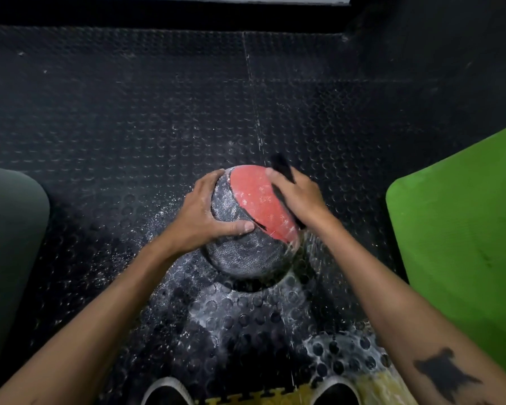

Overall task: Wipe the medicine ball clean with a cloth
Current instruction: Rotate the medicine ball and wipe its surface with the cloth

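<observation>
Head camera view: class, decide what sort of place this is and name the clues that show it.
Probably a gym or workout room. Clues: the black studded rubber floor, the red-and-grey medicine ball and a green padded block beside it.

No legible text (anywhere visible)

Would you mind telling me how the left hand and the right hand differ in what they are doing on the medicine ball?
The left hand grips the bare medicine ball, fingers spread over its grey side; the right hand presses a dark cloth against the red panel. The left hand looks sharp, the right hand blurred. Both touch the ball's upper half.
</observation>
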